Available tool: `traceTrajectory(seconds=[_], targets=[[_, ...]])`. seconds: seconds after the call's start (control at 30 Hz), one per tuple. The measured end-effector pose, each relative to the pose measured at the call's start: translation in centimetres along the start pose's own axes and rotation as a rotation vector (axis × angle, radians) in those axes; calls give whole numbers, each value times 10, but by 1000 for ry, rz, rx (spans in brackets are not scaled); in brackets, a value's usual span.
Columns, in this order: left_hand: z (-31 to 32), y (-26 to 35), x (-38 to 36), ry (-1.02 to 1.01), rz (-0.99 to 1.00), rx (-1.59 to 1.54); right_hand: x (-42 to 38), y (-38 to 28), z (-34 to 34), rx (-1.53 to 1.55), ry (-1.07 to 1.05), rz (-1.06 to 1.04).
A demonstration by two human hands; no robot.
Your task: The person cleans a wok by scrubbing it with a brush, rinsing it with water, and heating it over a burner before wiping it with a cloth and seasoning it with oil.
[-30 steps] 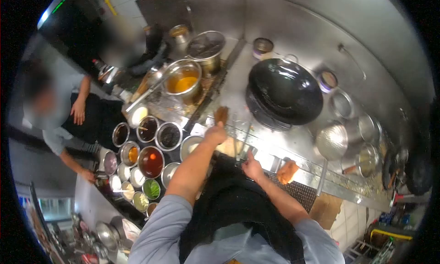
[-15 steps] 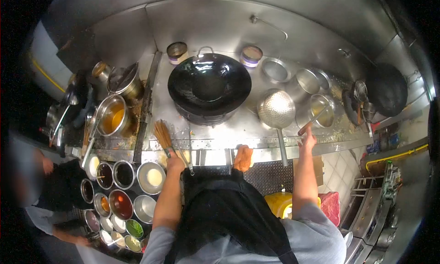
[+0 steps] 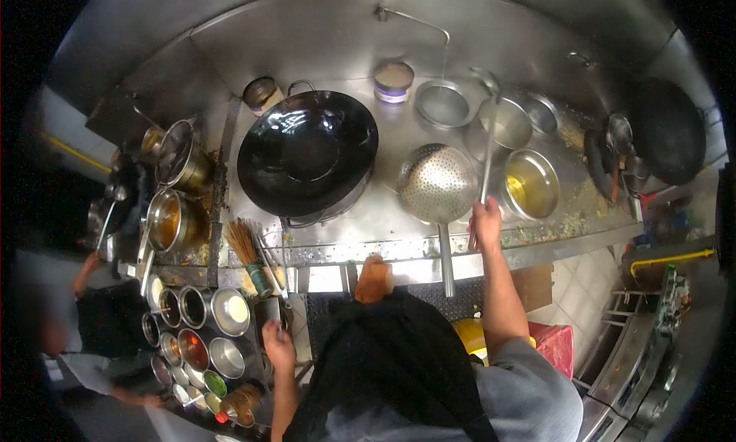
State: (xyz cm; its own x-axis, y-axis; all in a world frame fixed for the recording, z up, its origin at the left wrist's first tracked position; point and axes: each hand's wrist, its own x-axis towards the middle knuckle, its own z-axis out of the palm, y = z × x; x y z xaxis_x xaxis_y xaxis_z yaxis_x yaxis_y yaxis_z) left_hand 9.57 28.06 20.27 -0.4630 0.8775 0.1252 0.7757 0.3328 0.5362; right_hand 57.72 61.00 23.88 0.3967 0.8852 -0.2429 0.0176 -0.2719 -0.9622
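My right hand (image 3: 485,221) grips the long handle of a metal ladle (image 3: 488,147). The ladle's bowl reaches up over a steel pot (image 3: 509,123) at the back of the counter. My left hand (image 3: 278,345) hangs low at the counter's front edge, next to the seasoning bowls (image 3: 205,331); its fingers are loosely curled and I see nothing in it. A bamboo wok brush (image 3: 249,250) lies on the counter above it. The black wok (image 3: 307,152) sits empty on the burner.
A perforated strainer ladle (image 3: 439,185) lies right of the wok. A steel bowl with yellow oil (image 3: 530,184) stands beside it. Pots with liquid (image 3: 167,220) stand at left. Another person (image 3: 92,319) stands at far left. An orange cloth (image 3: 373,277) hangs at the counter edge.
My right hand took hold of the ladle handle and lifted it upright over the back pot. My left hand let go of the brush and dropped down by the seasoning bowls.
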Motion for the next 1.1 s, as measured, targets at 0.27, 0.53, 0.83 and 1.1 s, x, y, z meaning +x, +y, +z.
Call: traceTrajectory(seconds=[0.27,0.53,0.83,1.1], targets=[[15,-6,-142,-125,-814,-287,185,19,48,-650,-116,-219],[20,-47,-238,-330,-911,114,111,-13,13,-363,-134,-223],[69,-74,-182,-242,-746,276,68,-89,-104,-134,-91,69],[62,-54,-74,70,-267,-14,151,-145,-140,-124,-217,533]])
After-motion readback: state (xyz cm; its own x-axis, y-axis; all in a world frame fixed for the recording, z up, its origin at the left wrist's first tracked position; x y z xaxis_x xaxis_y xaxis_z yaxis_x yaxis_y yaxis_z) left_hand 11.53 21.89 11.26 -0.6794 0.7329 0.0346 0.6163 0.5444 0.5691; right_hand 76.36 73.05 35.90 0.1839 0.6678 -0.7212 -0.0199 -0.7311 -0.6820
